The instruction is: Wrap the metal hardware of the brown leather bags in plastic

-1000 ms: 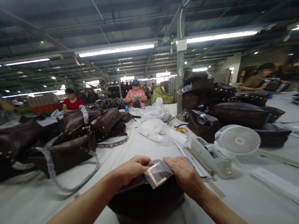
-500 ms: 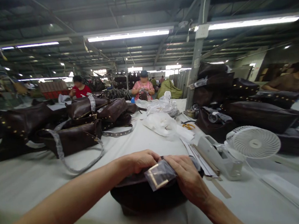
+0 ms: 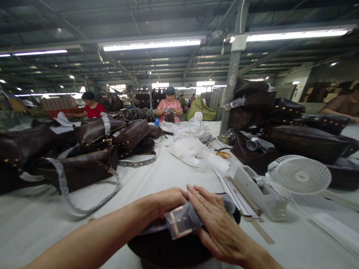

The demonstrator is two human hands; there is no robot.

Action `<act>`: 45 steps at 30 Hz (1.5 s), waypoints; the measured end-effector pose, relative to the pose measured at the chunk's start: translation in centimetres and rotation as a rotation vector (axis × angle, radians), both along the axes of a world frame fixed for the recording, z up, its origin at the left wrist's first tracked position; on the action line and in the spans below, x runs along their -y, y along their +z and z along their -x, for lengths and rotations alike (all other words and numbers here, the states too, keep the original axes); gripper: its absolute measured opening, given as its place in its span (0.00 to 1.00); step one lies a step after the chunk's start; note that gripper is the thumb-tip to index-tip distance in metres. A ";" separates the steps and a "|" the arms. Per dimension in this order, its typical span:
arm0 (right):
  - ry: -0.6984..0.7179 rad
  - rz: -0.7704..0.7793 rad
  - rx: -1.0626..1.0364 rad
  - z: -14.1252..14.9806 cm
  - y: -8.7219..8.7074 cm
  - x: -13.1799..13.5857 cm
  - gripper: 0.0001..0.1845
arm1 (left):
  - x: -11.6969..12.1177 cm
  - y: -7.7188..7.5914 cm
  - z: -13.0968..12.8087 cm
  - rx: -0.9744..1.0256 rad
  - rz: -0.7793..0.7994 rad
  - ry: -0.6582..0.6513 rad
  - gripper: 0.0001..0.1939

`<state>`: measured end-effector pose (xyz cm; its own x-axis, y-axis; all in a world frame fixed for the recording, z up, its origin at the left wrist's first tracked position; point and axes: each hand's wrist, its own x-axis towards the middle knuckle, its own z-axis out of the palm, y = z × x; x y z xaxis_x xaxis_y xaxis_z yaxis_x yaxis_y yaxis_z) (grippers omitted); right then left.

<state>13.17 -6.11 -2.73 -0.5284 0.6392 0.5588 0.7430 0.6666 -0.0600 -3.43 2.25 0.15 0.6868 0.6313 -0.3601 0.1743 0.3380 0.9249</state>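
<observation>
Two bare hands fill the bottom of our head view, working over a dark brown leather bag [image 3: 169,250], which lies rounded and soft-looking on a white cloth-covered table [image 3: 30,214]. Our left hand [image 3: 169,204] curls around one end of a clear plastic packet [image 3: 184,220], which holds a flat rectangular gold-toned frame. Our right hand [image 3: 218,233] grasps the other end, fingers spread across the crinkled plastic. The packet sits just above the bag, touching its top. Open table stretches left of our hands up to a row of studded leather bags [image 3: 80,170]. On the right, a stack of paper strips [image 3: 236,199] lies just beside the bag, leaving less room, with a white desk fan [image 3: 299,175] beyond it.
</observation>
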 end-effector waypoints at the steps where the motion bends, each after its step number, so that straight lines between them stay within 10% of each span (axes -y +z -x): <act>1: -0.002 0.005 0.013 0.0 0.1 0.0 0.40 | 0.0 0.0 0.1 0.009 0.008 -0.003 0.10; 20: 0.082 0.139 -0.092 -1.7 0.4 -0.2 0.61 | 0.3 2.1 0.5 -0.144 -0.013 -0.118 0.18; 34: -0.345 -0.214 -0.282 -1.9 0.2 1.8 0.42 | -0.1 3.5 0.9 -0.215 -0.014 -0.082 0.15; 39: -0.504 -0.129 -0.706 -8.3 -0.7 3.5 0.26 | -0.9 3.9 1.9 -0.278 -0.074 0.033 0.16; 45: -0.688 0.322 -1.085 -16.5 -5.8 6.0 0.26 | -1.9 3.7 2.0 -0.258 -0.092 0.036 0.18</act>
